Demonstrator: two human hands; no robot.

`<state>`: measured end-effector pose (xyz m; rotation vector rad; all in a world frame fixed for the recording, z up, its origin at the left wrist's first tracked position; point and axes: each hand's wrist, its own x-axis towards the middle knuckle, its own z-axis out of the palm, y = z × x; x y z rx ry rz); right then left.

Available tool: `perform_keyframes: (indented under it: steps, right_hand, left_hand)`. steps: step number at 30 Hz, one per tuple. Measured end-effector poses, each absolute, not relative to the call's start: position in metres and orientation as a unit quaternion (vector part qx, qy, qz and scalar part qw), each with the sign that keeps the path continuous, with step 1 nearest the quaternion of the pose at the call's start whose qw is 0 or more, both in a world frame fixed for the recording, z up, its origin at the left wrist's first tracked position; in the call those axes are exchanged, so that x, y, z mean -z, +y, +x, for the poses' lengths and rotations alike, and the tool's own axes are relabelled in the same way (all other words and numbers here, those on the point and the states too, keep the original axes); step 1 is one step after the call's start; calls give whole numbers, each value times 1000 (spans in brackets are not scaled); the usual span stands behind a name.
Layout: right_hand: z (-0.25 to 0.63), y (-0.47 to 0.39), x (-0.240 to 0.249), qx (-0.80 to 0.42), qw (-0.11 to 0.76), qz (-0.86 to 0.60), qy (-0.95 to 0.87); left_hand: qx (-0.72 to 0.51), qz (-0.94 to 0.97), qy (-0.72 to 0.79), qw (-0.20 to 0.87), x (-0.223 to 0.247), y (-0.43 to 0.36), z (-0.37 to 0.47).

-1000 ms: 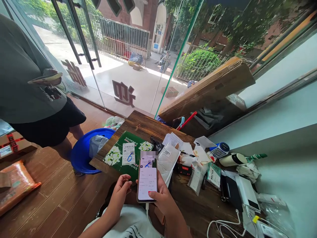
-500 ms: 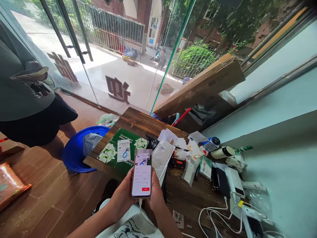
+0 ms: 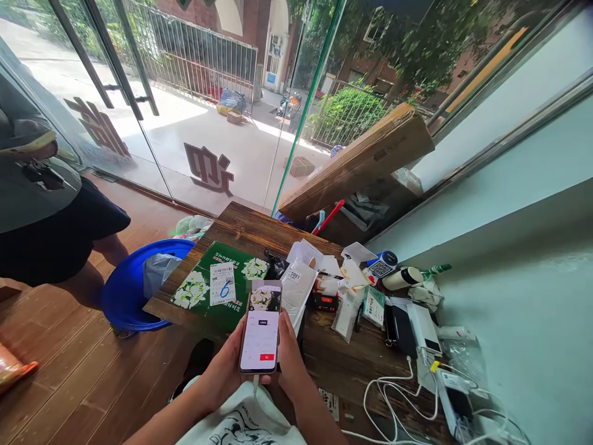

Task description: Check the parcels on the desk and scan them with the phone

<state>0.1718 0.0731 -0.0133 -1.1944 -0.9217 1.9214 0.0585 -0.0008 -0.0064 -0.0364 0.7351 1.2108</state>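
Both your left hand [image 3: 227, 374] and right hand [image 3: 290, 364] clamp their fingers on the phone [image 3: 260, 330], low centre, just below the green box [image 3: 204, 287] on the table [image 3: 259, 232].

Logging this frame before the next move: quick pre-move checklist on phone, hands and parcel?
1. Phone gripped: ok, left hand and right hand both wrap it.
2. Screen lit: ok, preview shows white flowers.
3. Green box flat on wooden table: ok.
4. Label with blue 6 uncovered: ok.
5. Label inside preview: cannot tell.
6. Charging cable below phone free of the hands: ok, it hangs straight down.
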Motion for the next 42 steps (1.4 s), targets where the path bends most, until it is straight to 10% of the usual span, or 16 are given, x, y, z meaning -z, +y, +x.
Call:
perform_keyframes:
  steps: [42]
  right_hand:
    - [164,69,23,-774,277,-415,-390]
  left_hand:
    - [-613,-70,364,697,21,-14,69]
